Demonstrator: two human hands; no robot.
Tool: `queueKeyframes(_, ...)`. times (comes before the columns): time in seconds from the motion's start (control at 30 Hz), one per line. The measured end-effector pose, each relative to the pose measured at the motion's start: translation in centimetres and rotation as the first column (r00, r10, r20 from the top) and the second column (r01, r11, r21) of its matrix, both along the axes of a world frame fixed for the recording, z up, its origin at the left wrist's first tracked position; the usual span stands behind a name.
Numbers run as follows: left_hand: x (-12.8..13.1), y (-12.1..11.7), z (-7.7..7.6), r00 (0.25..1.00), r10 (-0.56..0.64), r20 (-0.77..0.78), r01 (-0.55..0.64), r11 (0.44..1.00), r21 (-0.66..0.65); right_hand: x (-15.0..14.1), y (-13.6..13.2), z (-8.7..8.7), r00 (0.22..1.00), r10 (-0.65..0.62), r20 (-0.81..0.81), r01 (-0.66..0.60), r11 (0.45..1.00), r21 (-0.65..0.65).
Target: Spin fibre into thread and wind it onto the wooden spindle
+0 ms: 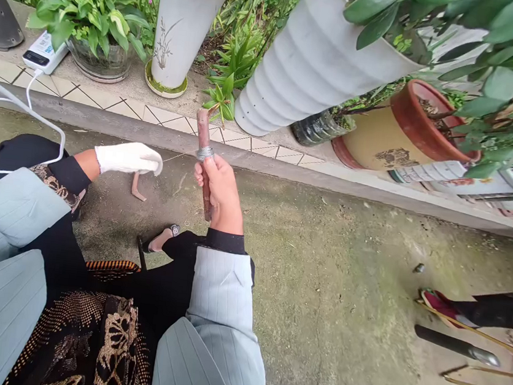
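My right hand [224,192] is bare and wrapped round a short brown stick [203,129] held upright. Below the stick's top, a coil of thin grey wire [205,152] is wound round it, just above my thumb. A white glove covers my left hand [131,158], whose fingers are curled closed. A thin strand [174,157] runs taut from those fingers to the coil. Beneath the glove shows a brown bent piece [137,187]; I cannot tell whether it is held or lies on the ground.
Ahead is a low tiled ledge [129,108] with a tall white pot [182,29], a ribbed white planter [304,56] and a brown-rimmed pot [397,131]. A white device [45,52] with a cable [57,128] stands left. Another person's shoe [440,306] is at right.
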State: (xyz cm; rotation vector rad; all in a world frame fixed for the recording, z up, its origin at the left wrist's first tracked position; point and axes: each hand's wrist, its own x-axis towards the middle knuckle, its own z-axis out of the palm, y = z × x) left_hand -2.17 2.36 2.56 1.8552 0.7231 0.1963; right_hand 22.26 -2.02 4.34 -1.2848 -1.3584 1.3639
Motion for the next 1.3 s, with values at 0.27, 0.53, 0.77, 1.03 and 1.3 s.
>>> queueKeyframes(0.27,0.3,-1.4,2.4,0.960,-0.222,-0.171,0.254,0.948,0.194,-2.2,1.4,-2.4,0.725,0.157,0.671,-0.109,0.988,-0.114)
queueKeyframes(0.53,-1.6,-2.0,3.7,0.994,-0.070,-0.081,0.081,0.986,0.147,-3.0,-1.7,-0.4,0.370,0.929,0.017,-0.847,0.345,-0.405)
queueKeyframes(0.77,-2.3,-2.1,2.7,0.995,-0.001,-0.105,0.028,0.966,0.257,-2.9,-3.4,1.5,0.907,0.419,-0.047,-0.421,0.905,-0.054)
queueKeyframes(1.03,-0.1,-3.8,0.9,0.943,-0.205,-0.261,0.277,0.920,0.277,-4.4,-1.2,-3.0,0.914,-0.004,0.406,0.045,0.995,-0.092)
queueKeyframes(1.3,-1.1,-3.2,1.1,0.956,-0.186,-0.228,0.249,0.925,0.287,-3.6,-3.0,-2.7,0.487,0.851,0.197,-0.692,0.514,-0.507)
